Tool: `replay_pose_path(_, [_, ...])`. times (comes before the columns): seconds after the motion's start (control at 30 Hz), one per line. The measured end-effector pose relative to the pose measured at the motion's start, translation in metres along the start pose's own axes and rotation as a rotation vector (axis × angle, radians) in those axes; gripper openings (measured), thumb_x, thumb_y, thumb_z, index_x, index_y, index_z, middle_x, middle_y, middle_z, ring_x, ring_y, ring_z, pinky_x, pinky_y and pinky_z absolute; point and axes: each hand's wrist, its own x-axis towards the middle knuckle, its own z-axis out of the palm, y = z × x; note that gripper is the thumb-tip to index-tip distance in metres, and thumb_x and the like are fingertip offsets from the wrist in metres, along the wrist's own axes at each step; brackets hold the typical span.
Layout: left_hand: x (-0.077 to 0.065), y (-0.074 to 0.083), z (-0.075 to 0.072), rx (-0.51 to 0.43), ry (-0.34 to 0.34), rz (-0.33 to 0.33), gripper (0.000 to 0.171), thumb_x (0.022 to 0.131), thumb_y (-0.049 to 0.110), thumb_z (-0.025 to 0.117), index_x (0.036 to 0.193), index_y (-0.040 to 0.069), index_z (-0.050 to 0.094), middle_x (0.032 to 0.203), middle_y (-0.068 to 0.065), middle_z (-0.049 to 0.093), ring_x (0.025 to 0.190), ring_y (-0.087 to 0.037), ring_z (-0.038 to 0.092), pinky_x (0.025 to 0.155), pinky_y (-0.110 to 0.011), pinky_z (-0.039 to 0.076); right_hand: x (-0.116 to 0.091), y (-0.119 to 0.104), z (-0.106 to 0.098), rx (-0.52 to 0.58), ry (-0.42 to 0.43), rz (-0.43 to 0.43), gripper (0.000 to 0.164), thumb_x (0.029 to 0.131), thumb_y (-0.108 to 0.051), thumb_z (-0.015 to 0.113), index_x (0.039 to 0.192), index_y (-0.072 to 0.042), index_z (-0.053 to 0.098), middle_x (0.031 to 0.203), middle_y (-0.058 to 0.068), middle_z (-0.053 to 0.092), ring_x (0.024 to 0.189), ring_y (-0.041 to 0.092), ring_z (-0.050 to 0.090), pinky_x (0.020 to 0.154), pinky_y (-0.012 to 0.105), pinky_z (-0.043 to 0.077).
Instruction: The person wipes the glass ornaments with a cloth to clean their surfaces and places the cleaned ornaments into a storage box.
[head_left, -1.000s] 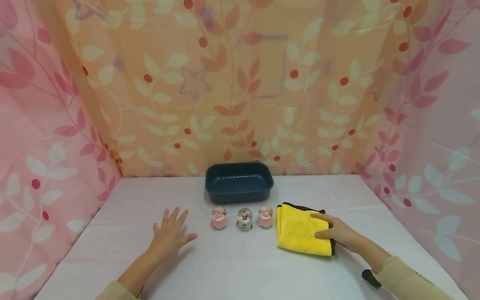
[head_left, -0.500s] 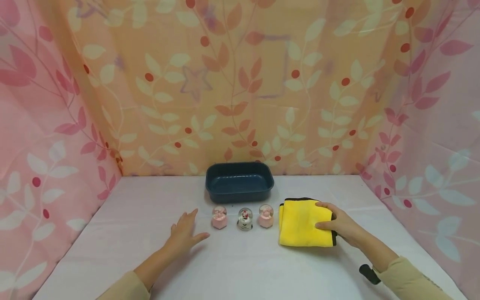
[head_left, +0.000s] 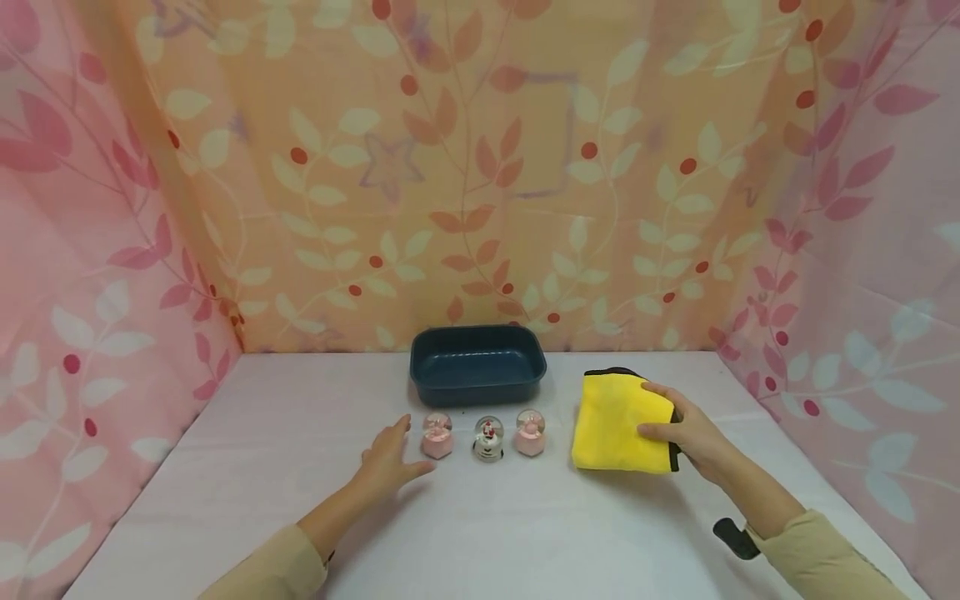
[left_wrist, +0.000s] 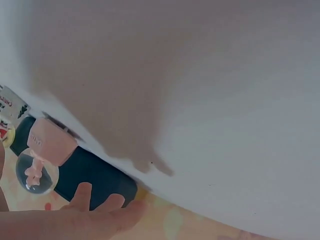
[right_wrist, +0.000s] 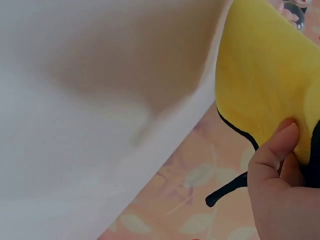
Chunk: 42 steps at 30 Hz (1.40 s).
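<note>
A folded yellow cloth [head_left: 624, 425] with black edging hangs above the tabletop, pinched at its right side between the thumb and fingers of my right hand [head_left: 693, 433]. In the right wrist view, my thumb presses on the face of the cloth [right_wrist: 270, 70]. My left hand [head_left: 386, 461] hovers just left of a pink snow globe [head_left: 437, 437], fingers extended, thumb spread, holding nothing. That globe [left_wrist: 52, 142] also shows beyond my fingers in the left wrist view. To its right stand a white snow globe [head_left: 489, 446] with a red figure inside and another pink snow globe [head_left: 530, 435].
Behind the globes, a dark blue rectangular basin [head_left: 480, 393] stands near the back edge of the white table [head_left: 480, 533]. Leaf-patterned curtains [head_left: 465, 167] enclose the back and both sides. A small black piece [head_left: 737, 539] shows beside my right sleeve.
My right hand has lifted the yellow cloth off the table and carried it slightly right and away from me. My left hand has moved right, toward the left pink snow globe.
</note>
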Motion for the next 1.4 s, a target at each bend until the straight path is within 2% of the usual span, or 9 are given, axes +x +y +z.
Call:
replay_pose_path(0.2, [0.008, 0.006, 0.005, -0.034, -0.012, -0.022, 0.094, 0.078, 0.027, 0.083, 0.146, -0.006, 0.028, 0.141, -0.024, 0.046, 0.131, -0.043, 0.038, 0.1, -0.072, 0.02, 0.0, -0.011, -0.002, 0.102, -0.009, -0.061, 0.083, 0.092, -0.016, 0.067, 0.154, -0.006, 0.012, 0.137, 0.025, 0.033, 0.106, 0.026, 0.052, 0.086, 0.03, 0.051])
replay_pose_path(0.4, [0.014, 0.007, 0.009, -0.12, -0.023, -0.037, 0.099, 0.078, 0.022, 0.083, 0.148, -0.01, 0.02, 0.143, -0.026, 0.043, 0.132, -0.046, 0.037, 0.104, -0.067, 0.022, 0.001, -0.02, -0.003, 0.192, -0.012, -0.089, 0.08, 0.094, -0.013, 0.064, 0.154, -0.007, 0.011, 0.127, 0.017, 0.038, 0.096, 0.016, 0.056, 0.083, 0.027, 0.052])
replay_pose_path(0.6, [0.021, 0.007, 0.011, -0.095, -0.022, -0.021, 0.092, 0.079, 0.023, 0.082, 0.145, -0.011, 0.027, 0.142, -0.025, 0.044, 0.132, -0.045, 0.037, 0.104, -0.064, 0.024, 0.001, -0.027, -0.004, 0.245, -0.008, -0.109, 0.077, 0.095, -0.013, 0.063, 0.153, -0.009, 0.013, 0.118, 0.01, 0.042, 0.094, 0.014, 0.058, 0.082, 0.028, 0.053])
replay_pose_path(0.77, [0.021, 0.008, 0.014, -0.087, -0.012, -0.013, 0.088, 0.079, 0.023, 0.082, 0.143, -0.011, 0.032, 0.14, -0.024, 0.047, 0.13, -0.045, 0.039, 0.104, -0.064, 0.024, 0.001, -0.027, -0.006, 0.274, -0.005, -0.131, 0.073, 0.095, -0.012, 0.063, 0.151, -0.009, 0.016, 0.113, 0.005, 0.046, 0.091, 0.013, 0.06, 0.081, 0.028, 0.053])
replay_pose_path(0.9, [0.021, 0.007, 0.015, -0.107, 0.0, -0.022, 0.083, 0.078, 0.021, 0.082, 0.141, -0.01, 0.036, 0.14, -0.024, 0.047, 0.13, -0.044, 0.04, 0.105, -0.061, 0.027, 0.002, -0.025, -0.006, 0.284, -0.012, -0.12, 0.072, 0.095, -0.014, 0.063, 0.15, -0.011, 0.017, 0.114, 0.004, 0.045, 0.092, 0.013, 0.06, 0.081, 0.028, 0.053])
replay_pose_path(1.07, [0.028, 0.004, 0.021, -0.133, 0.006, -0.025, 0.076, 0.078, 0.02, 0.081, 0.137, -0.006, 0.042, 0.138, -0.024, 0.049, 0.127, -0.044, 0.044, 0.103, -0.058, 0.031, 0.001, -0.024, -0.006, 0.31, -0.006, -0.113, 0.068, 0.095, -0.012, 0.062, 0.149, -0.016, 0.022, 0.113, 0.004, 0.045, 0.092, 0.014, 0.059, 0.081, 0.028, 0.053])
replay_pose_path(1.23, [0.034, 0.003, 0.024, -0.076, 0.025, -0.031, 0.064, 0.076, 0.019, 0.081, 0.129, -0.001, 0.051, 0.13, -0.021, 0.057, 0.119, -0.042, 0.051, 0.099, -0.06, 0.03, 0.001, -0.028, -0.004, 0.329, -0.005, -0.11, 0.066, 0.094, -0.012, 0.063, 0.147, -0.019, 0.025, 0.114, 0.004, 0.044, 0.092, 0.014, 0.059, 0.082, 0.028, 0.053])
replay_pose_path(1.4, [0.034, 0.007, 0.024, -0.032, 0.023, -0.039, 0.063, 0.076, 0.02, 0.082, 0.127, -0.003, 0.052, 0.126, -0.022, 0.059, 0.118, -0.04, 0.052, 0.1, -0.062, 0.027, 0.001, -0.031, -0.001, 0.355, 0.002, -0.094, 0.066, 0.094, -0.011, 0.064, 0.147, -0.02, 0.026, 0.114, 0.004, 0.045, 0.092, 0.013, 0.059, 0.081, 0.028, 0.053])
